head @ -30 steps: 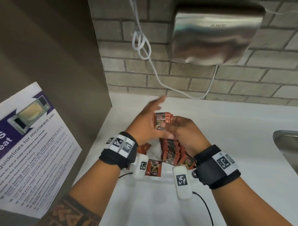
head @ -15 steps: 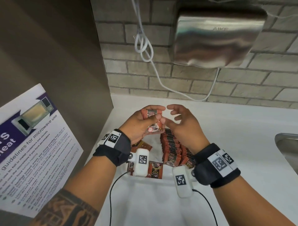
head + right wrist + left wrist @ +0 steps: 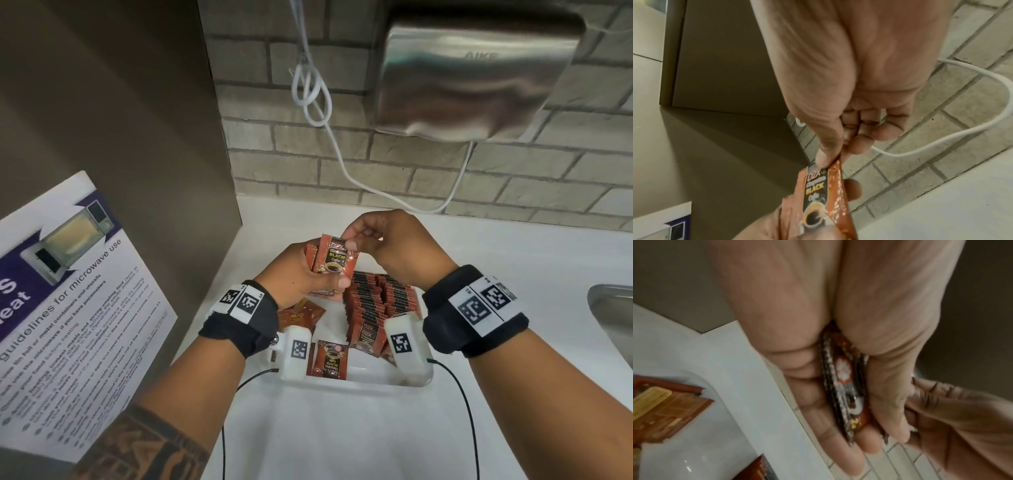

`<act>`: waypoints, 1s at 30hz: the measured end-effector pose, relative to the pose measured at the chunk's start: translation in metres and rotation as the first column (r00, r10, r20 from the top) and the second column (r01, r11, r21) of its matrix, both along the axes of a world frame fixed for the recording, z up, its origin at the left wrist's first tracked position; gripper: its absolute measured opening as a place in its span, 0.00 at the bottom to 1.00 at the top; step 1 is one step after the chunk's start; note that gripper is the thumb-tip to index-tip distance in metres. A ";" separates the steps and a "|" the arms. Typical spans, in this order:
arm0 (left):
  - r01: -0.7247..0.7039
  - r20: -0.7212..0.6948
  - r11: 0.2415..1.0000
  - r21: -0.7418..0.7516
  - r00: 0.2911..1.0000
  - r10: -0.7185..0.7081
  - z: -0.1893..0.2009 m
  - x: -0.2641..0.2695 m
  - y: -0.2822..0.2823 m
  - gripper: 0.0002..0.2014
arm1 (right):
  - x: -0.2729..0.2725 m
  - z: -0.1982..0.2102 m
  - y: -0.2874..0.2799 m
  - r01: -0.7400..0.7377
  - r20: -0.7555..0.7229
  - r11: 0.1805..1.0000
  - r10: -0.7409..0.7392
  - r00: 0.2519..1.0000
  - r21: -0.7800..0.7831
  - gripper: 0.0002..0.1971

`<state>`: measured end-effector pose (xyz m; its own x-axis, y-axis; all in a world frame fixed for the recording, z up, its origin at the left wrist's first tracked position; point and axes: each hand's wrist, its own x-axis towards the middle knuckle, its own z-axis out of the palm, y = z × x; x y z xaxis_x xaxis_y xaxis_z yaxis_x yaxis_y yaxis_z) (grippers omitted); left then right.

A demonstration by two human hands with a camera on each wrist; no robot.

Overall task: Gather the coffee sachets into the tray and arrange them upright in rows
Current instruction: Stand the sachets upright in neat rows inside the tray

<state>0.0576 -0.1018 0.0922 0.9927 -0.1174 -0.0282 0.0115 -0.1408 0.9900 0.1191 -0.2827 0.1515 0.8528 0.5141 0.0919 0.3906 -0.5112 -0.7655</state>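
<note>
A small stack of red coffee sachets [image 3: 323, 265] is being held upright above the far end of the white tray [image 3: 359, 381], the front one showing a cup of black coffee and the word BLACK. The left hand [image 3: 301, 277] is gripping this stack, its fingers curled round the far side and its thumb pressing across the lower edge; the left wrist view is showing the sachet edges wedged between palm and fingers. The right hand [image 3: 390, 246] is pinching the top right corner of the front sachet between thumb and forefinger, the other fingers curled in toward the palm. Below the hands, two rows of sachets [image 3: 380, 308] are standing upright along the right side of the tray, packed against one another. Loose sachets [image 3: 299, 315] are lying flat at the tray's left side, and one more sachet [image 3: 329, 359] is lying face up near its near edge. The tray is sitting on a white counter [image 3: 513, 267], near its left edge, with a steel sink [image 3: 613, 318] at the right edge. A steel hand dryer [image 3: 479, 68] and a looped white cable [image 3: 315, 99] are hanging on the brick wall behind, and a microwave guidelines poster [image 3: 68, 308] is showing at the left.
</note>
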 end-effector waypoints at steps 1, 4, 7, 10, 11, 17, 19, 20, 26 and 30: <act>-0.017 0.001 0.999 0.028 1.000 0.017 -0.001 0.000 0.001 0.19 | 0.000 0.001 0.001 0.002 0.009 1.000 -0.002 1.000 -0.009 0.03; -0.063 0.007 0.997 0.042 0.998 0.063 -0.005 0.002 0.002 0.17 | 0.001 0.004 0.006 -0.003 0.040 0.999 0.004 0.999 -0.045 0.03; -0.123 -0.011 0.991 0.058 0.992 0.124 -0.012 0.007 0.004 0.17 | 0.004 0.003 0.012 -0.005 0.089 0.992 0.017 0.996 -0.124 0.02; -0.147 -0.117 0.975 0.168 0.979 0.168 -0.024 0.012 0.015 0.19 | 0.015 -0.005 0.016 0.030 0.134 0.978 -0.001 0.991 -0.208 0.04; -0.148 -0.193 0.967 0.207 0.963 0.189 -0.029 0.012 0.019 0.18 | 0.020 -0.009 0.017 0.045 0.137 0.972 -0.013 0.991 -0.229 0.04; 0.101 -0.504 0.899 0.426 0.851 0.144 -0.047 0.014 0.018 0.15 | 0.049 -0.049 0.036 0.090 0.064 0.901 -0.069 0.996 -0.424 0.08; 0.160 -0.542 0.894 0.418 0.834 0.104 -0.052 0.021 0.011 0.15 | 0.054 -0.061 0.046 0.100 0.035 0.845 -0.096 0.995 -0.525 0.06; 0.177 -0.561 0.895 0.410 0.822 0.095 -0.055 0.026 0.008 0.14 | 0.055 -0.066 0.051 0.107 0.040 0.811 -0.103 0.994 -0.575 0.04; 0.248 -0.644 0.884 0.396 0.761 0.075 -0.069 0.054 0.002 0.12 | 0.066 -0.090 0.070 0.121 0.037 0.678 -0.137 0.990 -0.725 0.12; 0.319 -0.596 0.774 0.547 0.798 0.092 -0.067 0.064 0.003 0.14 | 0.071 -0.099 0.075 0.122 0.026 0.647 -0.156 0.987 -0.753 0.12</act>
<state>0.1217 -0.0992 0.0253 0.7400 0.0180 -0.6724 0.4707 -0.7280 0.4984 0.1902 -0.2082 0.0524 0.9139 0.2680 -0.3050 0.2463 -0.9631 -0.1083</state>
